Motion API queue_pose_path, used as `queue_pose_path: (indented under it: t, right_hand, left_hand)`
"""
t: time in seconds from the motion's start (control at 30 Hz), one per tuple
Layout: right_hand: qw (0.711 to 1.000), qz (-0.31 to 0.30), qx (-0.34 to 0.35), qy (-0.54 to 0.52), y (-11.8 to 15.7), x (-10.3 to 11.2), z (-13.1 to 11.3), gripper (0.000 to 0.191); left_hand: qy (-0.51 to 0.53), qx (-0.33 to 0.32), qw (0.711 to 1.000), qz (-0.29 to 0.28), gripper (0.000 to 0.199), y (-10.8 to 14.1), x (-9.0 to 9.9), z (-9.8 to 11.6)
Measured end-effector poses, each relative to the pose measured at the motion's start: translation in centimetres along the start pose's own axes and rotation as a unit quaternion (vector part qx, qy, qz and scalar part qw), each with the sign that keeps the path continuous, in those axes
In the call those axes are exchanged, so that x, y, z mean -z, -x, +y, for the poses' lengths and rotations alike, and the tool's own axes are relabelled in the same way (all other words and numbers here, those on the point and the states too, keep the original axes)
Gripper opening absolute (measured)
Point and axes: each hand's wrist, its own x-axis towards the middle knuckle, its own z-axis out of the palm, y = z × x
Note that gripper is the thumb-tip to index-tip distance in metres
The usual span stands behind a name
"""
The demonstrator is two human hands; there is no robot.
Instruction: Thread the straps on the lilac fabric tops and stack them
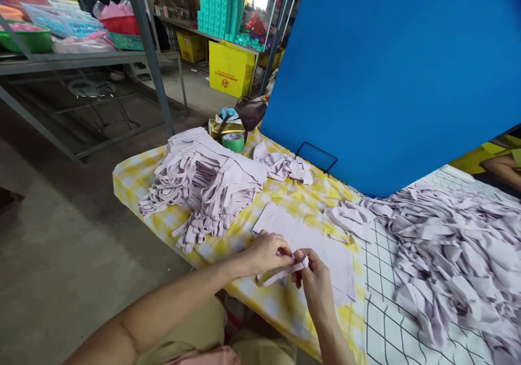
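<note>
My left hand and my right hand meet over the near part of the table, both with fingers pinched. Between them is a narrow pale lilac fabric strap, bent into a loop that hangs toward me. The strap's end shows at my right fingertips; my left fingertips touch close to it. Under and behind the hands a flat pale lilac fabric piece lies on the yellow checked cloth. To the left rises a thick stack of matching strapped fabric pieces, their loops hanging over its front.
A loose heap of lilac fabric covers much of the white grid cloth at right. Crumpled fabric and a green tape roll lie farther back. A large blue panel stands behind. Another person's arm shows far right.
</note>
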Motion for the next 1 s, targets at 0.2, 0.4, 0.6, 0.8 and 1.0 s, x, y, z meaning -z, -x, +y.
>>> queue_pose_path:
  t: [0.2,0.4,0.6,0.8,1.0]
  right_hand:
    - [0.999,-0.027,0.008,-0.021,-0.1,-0.3,0.4,0.025]
    - [0.996,-0.085,0.006,-0.004,-0.6,0.2,0.2,0.028]
    - [0.993,-0.087,0.018,0.073,-1.1,0.5,0.0,0.027]
    - [0.989,0.006,0.049,0.14,-2.1,0.5,0.0,0.029]
    - [0.986,0.047,0.06,0.146,-3.3,0.2,0.8,0.035]
  left_hand:
    - [0.076,0.07,0.995,0.01,0.017,-0.1,-0.5,-0.5]
    - [0.049,0.084,0.995,-0.001,0.015,-0.2,-0.5,-0.8]
    - [-0.054,-0.001,0.998,-0.027,0.012,-0.4,0.4,-1.2]
    - [-0.225,-0.146,0.963,-0.03,0.017,-1.2,1.6,-3.4]
    - [-0.326,-0.227,0.916,-0.055,0.01,-2.6,1.2,-3.8]
